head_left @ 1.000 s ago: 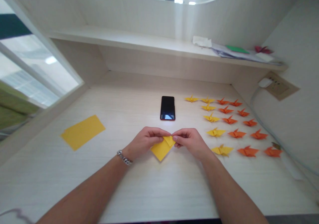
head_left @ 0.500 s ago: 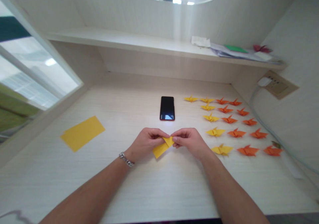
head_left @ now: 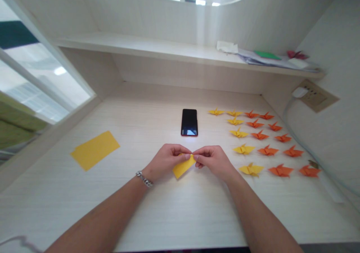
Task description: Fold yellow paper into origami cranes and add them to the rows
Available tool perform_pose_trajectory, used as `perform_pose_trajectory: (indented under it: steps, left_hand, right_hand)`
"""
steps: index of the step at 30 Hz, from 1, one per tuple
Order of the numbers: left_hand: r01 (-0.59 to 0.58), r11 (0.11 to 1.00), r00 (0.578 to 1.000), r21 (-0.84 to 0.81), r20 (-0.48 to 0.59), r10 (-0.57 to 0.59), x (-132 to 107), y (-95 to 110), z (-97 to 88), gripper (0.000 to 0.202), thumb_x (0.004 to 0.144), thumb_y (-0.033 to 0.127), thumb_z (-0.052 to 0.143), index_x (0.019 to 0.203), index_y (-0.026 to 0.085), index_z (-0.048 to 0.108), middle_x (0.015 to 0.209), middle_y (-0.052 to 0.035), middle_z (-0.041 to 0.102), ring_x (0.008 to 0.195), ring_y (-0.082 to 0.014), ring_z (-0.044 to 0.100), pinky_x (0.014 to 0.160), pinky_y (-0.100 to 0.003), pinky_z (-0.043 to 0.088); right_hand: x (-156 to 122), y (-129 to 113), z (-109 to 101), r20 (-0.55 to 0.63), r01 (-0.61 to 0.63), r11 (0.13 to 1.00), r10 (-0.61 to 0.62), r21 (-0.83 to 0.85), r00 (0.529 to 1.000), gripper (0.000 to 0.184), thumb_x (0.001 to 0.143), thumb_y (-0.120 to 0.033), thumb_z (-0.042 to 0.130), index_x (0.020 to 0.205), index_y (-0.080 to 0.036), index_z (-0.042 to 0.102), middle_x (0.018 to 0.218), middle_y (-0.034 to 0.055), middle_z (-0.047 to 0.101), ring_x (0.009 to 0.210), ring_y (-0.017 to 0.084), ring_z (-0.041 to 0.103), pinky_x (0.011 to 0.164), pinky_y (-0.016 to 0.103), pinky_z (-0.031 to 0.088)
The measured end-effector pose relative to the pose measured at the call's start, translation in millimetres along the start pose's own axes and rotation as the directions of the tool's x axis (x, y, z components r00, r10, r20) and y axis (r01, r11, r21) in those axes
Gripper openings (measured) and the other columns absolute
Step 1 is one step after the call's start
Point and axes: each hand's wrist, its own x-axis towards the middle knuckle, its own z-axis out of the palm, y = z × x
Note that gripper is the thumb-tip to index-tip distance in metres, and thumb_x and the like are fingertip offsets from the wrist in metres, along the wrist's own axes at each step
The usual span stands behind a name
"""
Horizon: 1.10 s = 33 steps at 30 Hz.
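Paper [head_left: 182,168], yellow and narrow in its visible outline, is located between the two hands, over the front half of the surface [head_left: 185,211]. Left hand [head_left: 173,157]: thumb and fingers pinch the upper edge and cover part of it. Right hand [head_left: 212,159]: thumb and fingertips pinch the upper right end. The fingertips of both hands meet, or nearly meet, at that end; the contact is too small to resolve, as are any fold layers beneath.

The long axis of the visible paper runs obliquely, from lower left, toward the person, to upper right, at the right fingertips. The free lower corner points toward the person. The left hand is nearer to the bulk of the paper; the right hand is at the far end only.

A smartphone [head_left: 189,122] lies just beyond the hands. Yellow sheets [head_left: 95,150] lie flat, well to the left. Yellow paper cranes [head_left: 251,169] and orange paper cranes [head_left: 280,170] stand in rows to the right.
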Motion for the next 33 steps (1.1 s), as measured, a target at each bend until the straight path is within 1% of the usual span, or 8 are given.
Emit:
perform_pose_trajectory:
  steps: [6, 13, 21, 23, 25, 28, 30, 33]
  left_hand:
    - [0.035, 0.999, 0.999, -0.030, -0.010, -0.036, 1.1, -2.1, 0.4, 0.025, 0.070, 0.033, 0.069, 0.085, 0.013, 0.070, 0.077, -0.0063, 0.071, 0.066, -0.0152, 0.061, 0.060, -0.024, 0.045]
    - [0.072, 0.996, 0.995, 0.045, -0.073, -0.068, 1.2, -2.8, 2.0, 0.028, 0.063, 0.031, 0.074, 0.083, 0.013, 0.070, 0.073, -0.0063, 0.070, 0.066, -0.0162, 0.062, 0.059, -0.025, 0.046]
    - [0.087, 0.995, 0.995, 0.046, -0.051, -0.085, -0.8, -2.5, 3.7, 0.027, 0.063, 0.032, 0.074, 0.082, 0.013, 0.070, 0.070, -0.0059, 0.070, 0.063, -0.0158, 0.062, 0.056, -0.024, 0.045]
    - [0.096, 0.995, 0.995, 0.020, -0.040, -0.096, -1.3, -0.8, 4.7, 0.027, 0.065, 0.034, 0.073, 0.080, 0.012, 0.069, 0.070, -0.0063, 0.070, 0.063, -0.0155, 0.061, 0.055, -0.023, 0.044]
    - [0.091, 0.996, 0.994, -0.021, -0.057, -0.092, -1.3, 0.7, 5.2, 0.026, 0.066, 0.035, 0.072, 0.080, 0.013, 0.068, 0.072, -0.0064, 0.070, 0.063, -0.0151, 0.061, 0.056, -0.023, 0.044]
    - [0.074, 0.996, 0.992, -0.057, -0.099, -0.079, -0.6, 1.7, 5.2, 0.027, 0.066, 0.035, 0.072, 0.080, 0.013, 0.067, 0.073, -0.0054, 0.069, 0.063, -0.0145, 0.061, 0.056, -0.023, 0.044]
    - [0.059, 0.997, 0.994, -0.047, -0.093, -0.063, -0.4, 1.7, 5.8, 0.027, 0.066, 0.036, 0.072, 0.081, 0.013, 0.067, 0.074, -0.0054, 0.069, 0.064, -0.0148, 0.061, 0.057, -0.023, 0.044]
    - [0.027, 0.999, 0.998, 0.041, -0.058, -0.025, -1.3, 2.5, 8.2, 0.028, 0.070, 0.039, 0.067, 0.082, 0.013, 0.068, 0.074, -0.0056, 0.069, 0.065, -0.0153, 0.059, 0.056, -0.023, 0.042]
  right_hand:
    - [0.2, 1.4, -0.8, 0.012, 0.019, 0.999, -0.018, -0.032, 1.000, 0.023, 0.072, -0.031, 0.066, 0.084, -0.013, 0.071, 0.061, 0.0041, 0.068, 0.056, 0.014, 0.063, 0.059, 0.028, 0.052]
    - [0.4, 2.3, -1.8, 0.054, 0.032, 0.998, -0.028, -0.062, 0.998, 0.022, 0.075, -0.031, 0.063, 0.084, -0.013, 0.071, 0.061, 0.0036, 0.067, 0.057, 0.014, 0.062, 0.059, 0.027, 0.051]
    - [-1.2, 2.8, -0.9, 0.084, 0.062, 0.990, -0.052, -0.123, 0.995, 0.019, 0.077, -0.029, 0.060, 0.083, -0.014, 0.069, 0.061, 0.0029, 0.066, 0.056, 0.013, 0.062, 0.059, 0.026, 0.051]
    - [-1.3, 2.3, -0.1, 0.065, 0.064, 0.991, -0.056, -0.120, 0.996, 0.018, 0.077, -0.029, 0.060, 0.081, -0.014, 0.069, 0.059, 0.0026, 0.065, 0.055, 0.013, 0.061, 0.057, 0.026, 0.051]
    - [-0.9, 1.6, 0.2, 0.024, 0.073, 0.996, -0.072, -0.057, 0.997, 0.019, 0.074, -0.028, 0.064, 0.085, -0.014, 0.068, 0.061, 0.0025, 0.066, 0.057, 0.014, 0.062, 0.058, 0.027, 0.051]
    - [0.4, 1.2, 0.0, -0.059, 0.112, 0.992, -0.108, 0.062, 0.992, 0.029, 0.065, -0.025, 0.072, 0.091, -0.015, 0.065, 0.068, 0.0028, 0.068, 0.061, 0.015, 0.063, 0.060, 0.027, 0.051]
    - [1.4, 1.7, 0.3, -0.109, 0.128, 0.989, -0.118, 0.080, 0.987, 0.030, 0.062, -0.024, 0.074, 0.090, -0.015, 0.064, 0.070, 0.0034, 0.068, 0.062, 0.015, 0.063, 0.060, 0.027, 0.051]
    - [2.6, 2.4, 2.1, -0.137, 0.119, 0.991, -0.110, 0.062, 0.984, 0.028, 0.063, -0.025, 0.073, 0.087, -0.015, 0.064, 0.069, 0.0044, 0.068, 0.062, 0.016, 0.063, 0.060, 0.028, 0.051]
